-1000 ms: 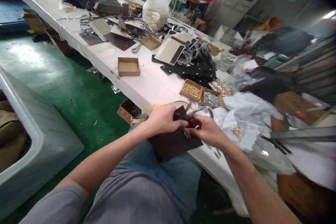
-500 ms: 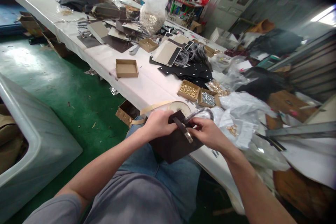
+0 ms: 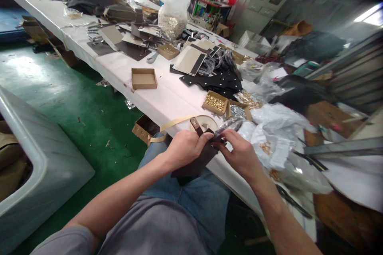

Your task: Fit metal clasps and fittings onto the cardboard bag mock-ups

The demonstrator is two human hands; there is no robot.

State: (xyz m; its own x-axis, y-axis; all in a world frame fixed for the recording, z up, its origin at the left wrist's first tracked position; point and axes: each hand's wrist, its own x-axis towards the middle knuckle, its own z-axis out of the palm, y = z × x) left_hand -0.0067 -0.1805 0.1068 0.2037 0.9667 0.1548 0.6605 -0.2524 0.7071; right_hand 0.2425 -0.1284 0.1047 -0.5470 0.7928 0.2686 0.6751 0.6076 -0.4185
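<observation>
A dark brown leather-like piece [image 3: 194,163] lies over my lap at the table's near edge. My left hand [image 3: 187,147] is closed on its upper part, thumb on top. A short brown strap [image 3: 196,126] with a metal end sticks up beyond my left fingers. My right hand [image 3: 236,149] pinches at the piece's right edge, close to a plastic-wrapped handle [image 3: 229,125]; its fingertips are partly hidden. Behind the hands sits a round cream roll [image 3: 211,121] with a tan band [image 3: 176,121] running left from it.
A small box of gold pieces [image 3: 214,102] and one of silver pieces [image 3: 237,110] stand beyond my hands. An open cardboard box [image 3: 144,79] is further left. Black studded pieces [image 3: 209,81] and plastic bags [image 3: 269,123] lie right. A grey bin [image 3: 44,167] stands left.
The brown piece has turned and sits lower. The strap, which pointed down toward me, now points up and away. My left hand has shifted right, its thumb now on top.
</observation>
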